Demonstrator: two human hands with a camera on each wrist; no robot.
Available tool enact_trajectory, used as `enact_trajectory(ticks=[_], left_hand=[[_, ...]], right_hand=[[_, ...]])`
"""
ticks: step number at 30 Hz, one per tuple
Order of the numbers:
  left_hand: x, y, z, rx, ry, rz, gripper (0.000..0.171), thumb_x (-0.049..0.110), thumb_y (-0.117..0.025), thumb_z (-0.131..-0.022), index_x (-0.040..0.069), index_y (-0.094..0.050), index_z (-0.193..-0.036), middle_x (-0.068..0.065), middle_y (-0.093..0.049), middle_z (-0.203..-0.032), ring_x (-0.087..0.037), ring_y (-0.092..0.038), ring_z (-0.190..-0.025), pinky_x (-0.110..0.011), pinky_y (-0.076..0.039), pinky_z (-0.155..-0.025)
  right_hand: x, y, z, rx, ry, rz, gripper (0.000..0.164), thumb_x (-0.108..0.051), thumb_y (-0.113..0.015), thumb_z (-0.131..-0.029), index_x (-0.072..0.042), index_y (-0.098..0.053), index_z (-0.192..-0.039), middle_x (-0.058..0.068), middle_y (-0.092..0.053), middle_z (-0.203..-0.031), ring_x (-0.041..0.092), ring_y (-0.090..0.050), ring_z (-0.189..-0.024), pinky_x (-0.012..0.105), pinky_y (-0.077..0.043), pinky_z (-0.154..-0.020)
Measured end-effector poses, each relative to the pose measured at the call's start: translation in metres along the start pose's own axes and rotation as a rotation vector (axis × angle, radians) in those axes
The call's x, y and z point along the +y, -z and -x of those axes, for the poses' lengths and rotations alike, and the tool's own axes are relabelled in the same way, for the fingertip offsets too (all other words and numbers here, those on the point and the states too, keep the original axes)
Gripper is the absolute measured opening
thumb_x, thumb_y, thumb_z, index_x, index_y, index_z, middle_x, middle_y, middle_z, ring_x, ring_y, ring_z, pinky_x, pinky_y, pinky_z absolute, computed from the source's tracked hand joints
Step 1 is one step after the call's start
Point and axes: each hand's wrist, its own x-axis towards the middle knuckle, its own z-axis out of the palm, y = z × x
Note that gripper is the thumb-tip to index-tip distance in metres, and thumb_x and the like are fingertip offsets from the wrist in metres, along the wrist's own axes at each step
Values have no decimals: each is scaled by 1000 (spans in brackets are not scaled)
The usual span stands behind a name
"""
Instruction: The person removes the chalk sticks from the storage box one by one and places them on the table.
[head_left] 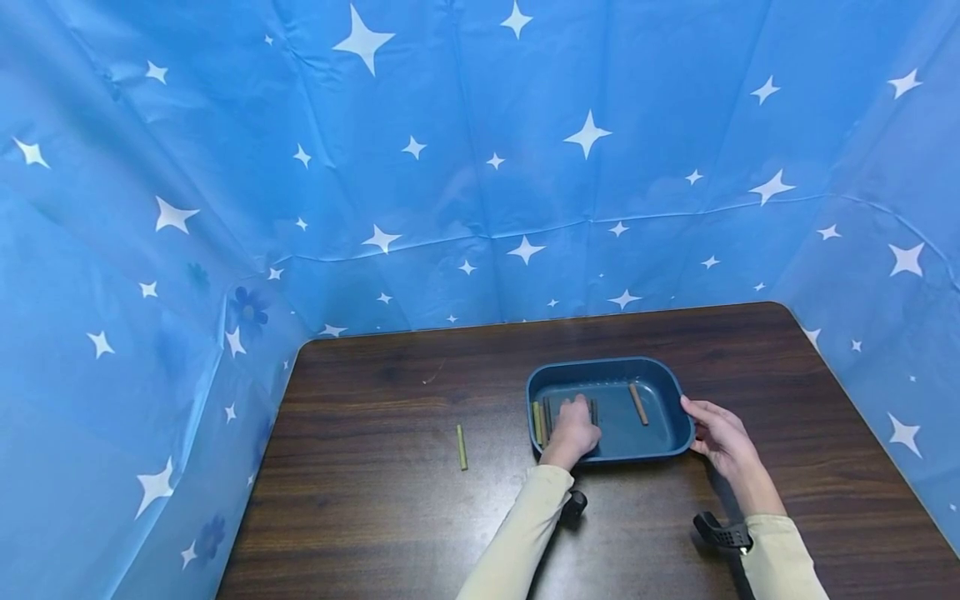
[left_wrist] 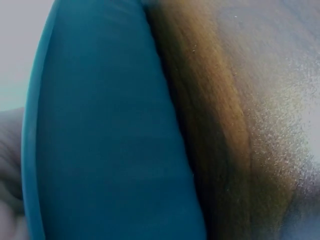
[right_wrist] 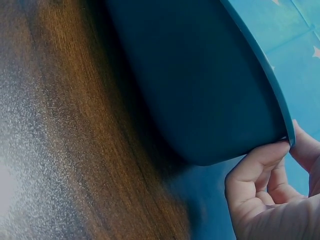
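A blue rectangular tray (head_left: 630, 450) with raised walls stands on the table. My right hand (head_left: 722, 437) pinches its rim at the right end, and the right wrist view shows thumb and fingers on either side of the rim (right_wrist: 280, 107). My left hand (head_left: 573, 429) reaches down inside, over dark sticks (head_left: 547, 412) in the left half; its fingertips are hidden, and I cannot tell whether they grip one. Yellowish-green sticks (head_left: 537, 423) lie against the left wall. An orange-brown stick (head_left: 638, 404) lies apart toward the right.
One yellowish-green stick (head_left: 461, 447) lies on the dark wood-grain table (head_left: 360, 500), left of the tray. Blue curtains (head_left: 480, 167) with white stars surround the table's back and sides. Both wrists carry black straps or mounts (head_left: 723, 532).
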Motion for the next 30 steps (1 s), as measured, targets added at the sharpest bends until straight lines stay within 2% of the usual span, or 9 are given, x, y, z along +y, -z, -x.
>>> enact_trajectory(ticks=[1,4,10,12,14,19,21,25,30], left_hand=[[0,0,0,0,-2,-7,50,5,-71,-90,-4,-56,-137,-24,-58,-133,-26,-61,-106,-35,-54,-85],[-2,2,1,7,-1,2,46,5,-72,-90,-4,-57,-132,-23,-59,-127,-26,-61,-103,-36,-55,-84],[-8,8,2,64,-21,121,23,1,-72,-88,2,-60,-108,-11,-62,-89,-20,-56,-76,-32,-53,-69],[-11,10,3,77,-28,197,24,-1,-73,-87,3,-61,-107,-6,-62,-81,-16,-56,-68,-28,-51,-64],[-13,12,4,63,-25,332,27,-6,-73,-85,1,-62,-109,-4,-63,-79,-13,-59,-60,-27,-54,-59],[-17,19,8,-23,15,730,35,-17,-68,-81,-4,-61,-113,-6,-62,-87,-15,-62,-54,-31,-61,-58],[-19,23,10,-53,21,839,36,-18,-67,-82,-5,-60,-115,-9,-62,-91,-15,-62,-58,-33,-62,-62],[-24,32,14,-101,9,1000,40,-17,-67,-84,-8,-58,-122,-13,-61,-98,-17,-65,-69,-40,-63,-74],[-30,46,19,-136,-4,1107,43,-10,-66,-90,-10,-56,-132,-10,-61,-97,-21,-68,-79,-39,-63,-78]], right_hand=[[0,0,0,-6,-5,-1,26,-21,-59,-107,-18,-68,-83,-5,-67,-77,8,-63,-69,23,-57,-61],[1,-1,0,3,-9,-1,25,-22,-60,-106,-18,-68,-83,-5,-67,-77,8,-63,-69,23,-56,-60],[1,-1,1,5,-14,-5,24,-22,-60,-107,-18,-68,-84,-4,-67,-77,8,-63,-69,23,-57,-60],[0,-1,1,2,-12,-6,25,-21,-60,-107,-18,-68,-84,-4,-68,-77,8,-63,-69,23,-57,-60],[0,-2,1,0,-8,-6,25,-21,-59,-107,-18,-68,-84,-4,-68,-77,8,-63,-69,23,-57,-61],[-1,-2,2,3,-12,-4,24,-22,-60,-107,-17,-68,-85,-4,-67,-78,9,-63,-69,24,-58,-61],[-1,-1,2,3,-18,-7,23,-22,-60,-107,-18,-68,-86,-3,-67,-78,9,-63,-69,24,-58,-61],[0,-1,1,8,-26,-20,23,-22,-61,-106,-18,-68,-84,-3,-68,-78,9,-63,-69,24,-58,-61],[0,-1,0,10,-30,-26,26,-22,-61,-106,-18,-69,-82,-4,-69,-78,9,-63,-69,24,-57,-60]])
